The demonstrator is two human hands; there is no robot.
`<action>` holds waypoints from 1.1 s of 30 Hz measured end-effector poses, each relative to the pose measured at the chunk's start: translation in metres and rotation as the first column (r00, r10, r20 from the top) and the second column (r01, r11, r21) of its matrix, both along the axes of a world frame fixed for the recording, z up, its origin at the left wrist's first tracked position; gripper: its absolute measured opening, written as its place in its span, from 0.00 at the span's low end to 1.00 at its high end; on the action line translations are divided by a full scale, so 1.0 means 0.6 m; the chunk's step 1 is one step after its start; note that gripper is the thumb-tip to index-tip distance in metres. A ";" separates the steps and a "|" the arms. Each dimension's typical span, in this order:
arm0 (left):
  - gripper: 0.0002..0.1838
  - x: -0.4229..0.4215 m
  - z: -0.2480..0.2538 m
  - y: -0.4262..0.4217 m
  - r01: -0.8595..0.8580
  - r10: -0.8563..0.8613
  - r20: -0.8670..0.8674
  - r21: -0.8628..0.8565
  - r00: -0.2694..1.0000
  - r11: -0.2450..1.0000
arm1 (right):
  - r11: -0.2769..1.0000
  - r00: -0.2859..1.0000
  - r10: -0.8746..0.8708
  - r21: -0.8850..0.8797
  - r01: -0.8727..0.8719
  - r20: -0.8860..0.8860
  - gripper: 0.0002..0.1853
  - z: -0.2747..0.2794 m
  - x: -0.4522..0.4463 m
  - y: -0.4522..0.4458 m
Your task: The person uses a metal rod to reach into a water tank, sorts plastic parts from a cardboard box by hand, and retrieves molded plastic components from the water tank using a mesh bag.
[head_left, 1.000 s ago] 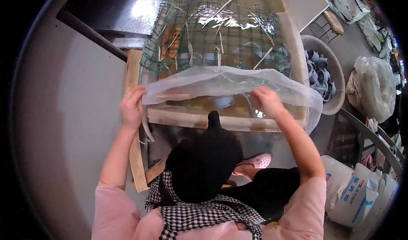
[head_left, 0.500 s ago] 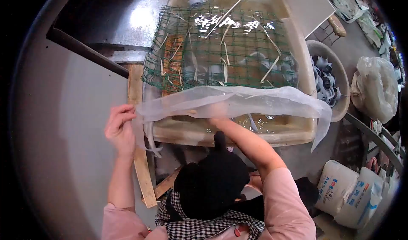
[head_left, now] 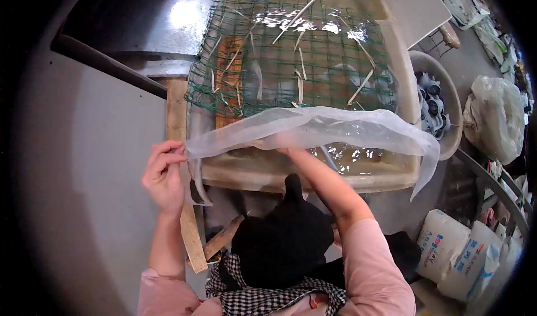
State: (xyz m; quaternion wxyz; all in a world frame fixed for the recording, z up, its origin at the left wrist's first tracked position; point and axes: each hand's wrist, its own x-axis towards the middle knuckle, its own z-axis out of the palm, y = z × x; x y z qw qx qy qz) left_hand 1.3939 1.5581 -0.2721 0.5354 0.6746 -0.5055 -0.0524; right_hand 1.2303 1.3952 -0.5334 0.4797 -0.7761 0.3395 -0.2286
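Observation:
My left hand (head_left: pixel 163 173) pinches the left end of a long strip of translucent white film (head_left: pixel 347 127). The film spans the near side of a water-filled tub (head_left: pixel 313 183), and its right end droops over the tub's right rim. My right hand (head_left: pixel 286 142) is behind the film near its middle, only faintly seen through it. Its fingers are hidden, so I cannot tell whether it grips anything. Beyond the film, green netting (head_left: pixel 330 59) with pale strips tied to it lies across the tub.
A round basin (head_left: pixel 456 120) of grey ring-like parts stands right of the tub. Printed white sacks (head_left: pixel 444 243) and a clear plastic bag (head_left: pixel 495 120) are farther right. A wooden plank (head_left: pixel 177 112) runs along the tub's left side, beside a dark metal surface (head_left: pixel 140 22).
My left hand has shifted slightly right with the film's end. The film's middle has risen a little and bows more, while my right hand stays behind it.

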 end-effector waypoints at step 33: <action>0.07 -0.015 -0.042 0.006 -0.023 0.026 -0.041 0.086 0.999 0.996 | 0.707 0.887 -0.385 -0.699 0.106 -0.254 0.11 0.175 -0.351 -0.003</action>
